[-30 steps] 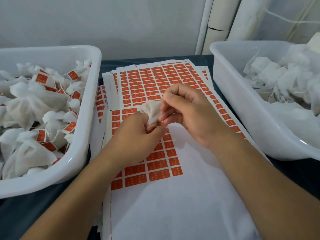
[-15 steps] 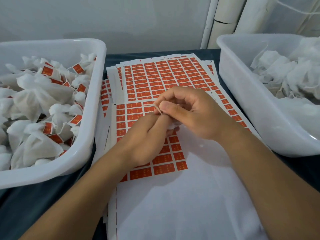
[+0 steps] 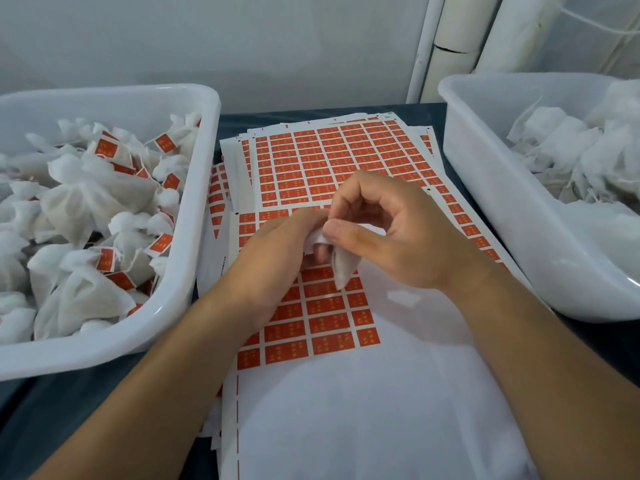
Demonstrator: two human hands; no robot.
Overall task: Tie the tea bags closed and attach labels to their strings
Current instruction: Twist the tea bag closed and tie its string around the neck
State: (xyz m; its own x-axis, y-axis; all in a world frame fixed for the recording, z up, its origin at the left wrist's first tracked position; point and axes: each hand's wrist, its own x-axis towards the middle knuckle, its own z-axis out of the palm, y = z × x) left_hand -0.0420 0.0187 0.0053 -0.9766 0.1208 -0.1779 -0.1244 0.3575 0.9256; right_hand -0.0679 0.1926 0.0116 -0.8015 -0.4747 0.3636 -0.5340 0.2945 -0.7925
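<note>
A small white tea bag (image 3: 343, 268) hangs between my two hands above the label sheets. My left hand (image 3: 277, 251) grips its gathered top from the left, fingers curled round it. My right hand (image 3: 388, 233) pinches the bag's neck with thumb and forefinger, other fingers arched over it. The bag's string is too fine to make out. Sheets of red-orange stickers (image 3: 329, 161) lie stacked on the table under my hands; the nearest sheet (image 3: 318, 320) has its lower part peeled bare.
A white tub (image 3: 204, 161) on the left holds several tied bags with red labels (image 3: 105, 148). Another white tub (image 3: 485, 209) on the right holds several unlabelled white bags (image 3: 568, 147). White pipes (image 3: 450, 46) stand behind at the wall. A dark cloth (image 3: 69, 403) covers the table.
The bag, first held upward between my hands, now hangs below them. My hands have stayed together over the sheets, and my right fingers have lifted into an arch.
</note>
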